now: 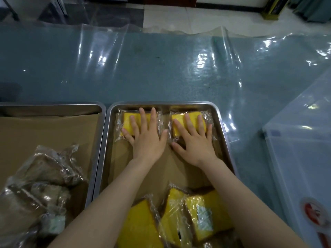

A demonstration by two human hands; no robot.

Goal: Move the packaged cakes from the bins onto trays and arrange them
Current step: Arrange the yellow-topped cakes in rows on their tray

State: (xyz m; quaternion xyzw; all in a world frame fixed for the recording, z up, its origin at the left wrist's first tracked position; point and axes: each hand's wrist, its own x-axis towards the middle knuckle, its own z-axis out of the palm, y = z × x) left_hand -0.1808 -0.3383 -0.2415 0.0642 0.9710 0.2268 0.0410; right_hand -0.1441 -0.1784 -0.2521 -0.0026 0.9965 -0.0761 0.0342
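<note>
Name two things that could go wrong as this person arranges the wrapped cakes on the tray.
Squashing: the left hand and right hand lie flat on the far-left cake and far-right cake by the tray rim; hard pressing might dent them.
Knocking: the loose pile of yellow cakes sits just under the forearms and could be nudged askew.

Left hand lies flat on left yellow cake: the cake's middle and right part are hidden under the fingers. Right hand covers right yellow cake: only strips between and beside the fingers show.

Behind the fingers, past the wrists: piled yellow cakes are cut by the bottom edge and partly under the forearms. Label print is too small to read.

Left of the left fingers: brown cakes and second tray are cut by the frame edge.

Right of the right fingers: bin is cut off, red sticker blurred.
</note>
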